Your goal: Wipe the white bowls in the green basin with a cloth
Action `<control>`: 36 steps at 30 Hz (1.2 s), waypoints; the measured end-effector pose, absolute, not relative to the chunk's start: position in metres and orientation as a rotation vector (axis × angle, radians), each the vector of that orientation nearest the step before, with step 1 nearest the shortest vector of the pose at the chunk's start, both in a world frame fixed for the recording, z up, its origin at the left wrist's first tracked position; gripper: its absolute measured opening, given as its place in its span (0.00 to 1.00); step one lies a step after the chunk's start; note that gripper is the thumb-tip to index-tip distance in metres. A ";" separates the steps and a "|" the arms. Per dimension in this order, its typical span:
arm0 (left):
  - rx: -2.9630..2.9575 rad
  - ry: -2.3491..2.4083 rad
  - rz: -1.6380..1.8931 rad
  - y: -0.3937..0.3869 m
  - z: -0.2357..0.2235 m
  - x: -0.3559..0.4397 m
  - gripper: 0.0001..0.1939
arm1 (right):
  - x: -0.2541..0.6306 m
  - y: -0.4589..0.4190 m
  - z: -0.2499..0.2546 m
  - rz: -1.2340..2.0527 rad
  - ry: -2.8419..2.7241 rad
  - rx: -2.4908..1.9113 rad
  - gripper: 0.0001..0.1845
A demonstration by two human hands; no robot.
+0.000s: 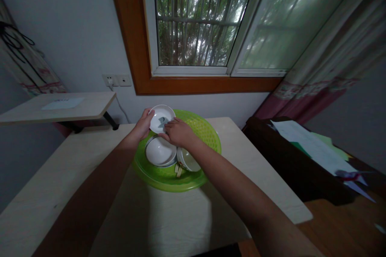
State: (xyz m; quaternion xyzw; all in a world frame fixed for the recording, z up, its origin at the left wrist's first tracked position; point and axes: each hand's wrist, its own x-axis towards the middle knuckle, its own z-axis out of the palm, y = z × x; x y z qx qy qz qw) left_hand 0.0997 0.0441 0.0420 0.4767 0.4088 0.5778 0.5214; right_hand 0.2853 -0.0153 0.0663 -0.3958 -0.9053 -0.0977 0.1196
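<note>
A small white dish with a grey-blue mark inside is held up, tilted, over the far left part of a green plastic basket. My left hand grips its left rim, thumb on the inner face. My right hand is closed at the dish's right edge, with fingers over the rim; its fingertips are partly hard to make out. Below the dish, white bowls are stacked in the basket. Another bowl leans beside them, partly hidden by my right wrist. Short pale wooden ends, perhaps chopsticks, stick out between the bowls.
The basket stands on a pale wooden table. A raised shelf with a paper on it is at the left. Behind are a wall socket with a cord and a window. Papers lie on dark furniture at the right.
</note>
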 end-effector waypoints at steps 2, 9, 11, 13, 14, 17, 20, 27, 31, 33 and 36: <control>1.144 1.006 1.379 0.045 0.040 0.100 0.15 | 0.286 -0.014 0.062 -0.350 -2.603 -1.172 0.31; 1.211 1.015 1.388 0.049 0.035 0.098 0.18 | 0.282 -0.018 0.062 -0.209 -2.701 -1.117 0.30; 1.219 1.008 1.393 0.049 0.034 0.098 0.19 | 0.281 -0.019 0.062 -0.109 -2.710 -1.063 0.28; 1.225 1.009 1.401 0.050 0.034 0.098 0.20 | 0.280 -0.019 0.061 0.003 -2.699 -0.987 0.30; 1.228 1.013 1.405 0.050 0.033 0.098 0.20 | 0.280 -0.018 0.059 0.059 -2.689 -0.940 0.32; 1.228 1.008 1.424 0.052 0.032 0.098 0.20 | 0.278 -0.016 0.056 0.188 -2.650 -0.823 0.37; 1.217 0.995 1.442 0.052 0.033 0.098 0.19 | 0.277 -0.017 0.058 0.198 -2.630 -0.828 0.34; 1.221 1.048 1.457 0.050 0.035 0.098 0.19 | 0.284 -0.017 0.071 -0.083 -2.673 -1.113 0.29; 1.178 1.056 1.447 0.049 0.037 0.099 0.19 | 0.289 -0.013 0.066 -0.276 -2.618 -1.207 0.19; 1.164 1.040 1.437 0.048 0.039 0.099 0.20 | 0.290 -0.013 0.063 -0.324 -2.596 -1.250 0.17; 1.176 0.975 1.408 0.045 0.042 0.101 0.22 | 0.290 -0.015 0.061 -0.332 -2.620 -1.281 0.15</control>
